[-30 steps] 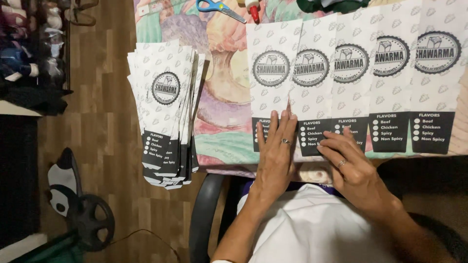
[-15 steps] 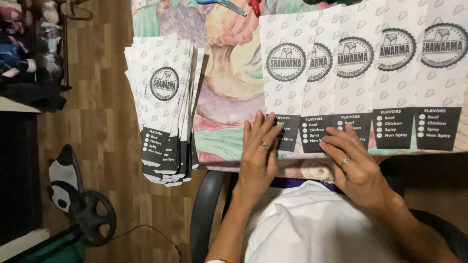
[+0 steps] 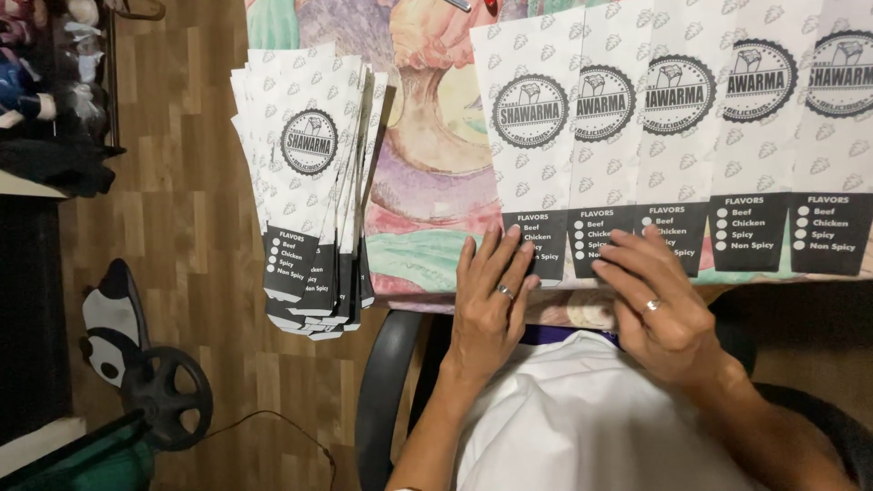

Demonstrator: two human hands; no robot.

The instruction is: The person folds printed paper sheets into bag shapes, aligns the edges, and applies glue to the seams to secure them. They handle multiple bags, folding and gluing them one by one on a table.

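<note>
Wooden flooring lies left of the painted tablecloth; both hands have slid leftward along the overlapped paper bags, left hand spread flat, right hand pressing fingers down, beside the bag stack

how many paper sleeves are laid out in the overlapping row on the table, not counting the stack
5 show. The first sleeve is under the left hand, the second and third by the right hand, the fourth and fifth rightward. More may lie past the frame.

Black chair, dumbbell, wooden floor
</note>
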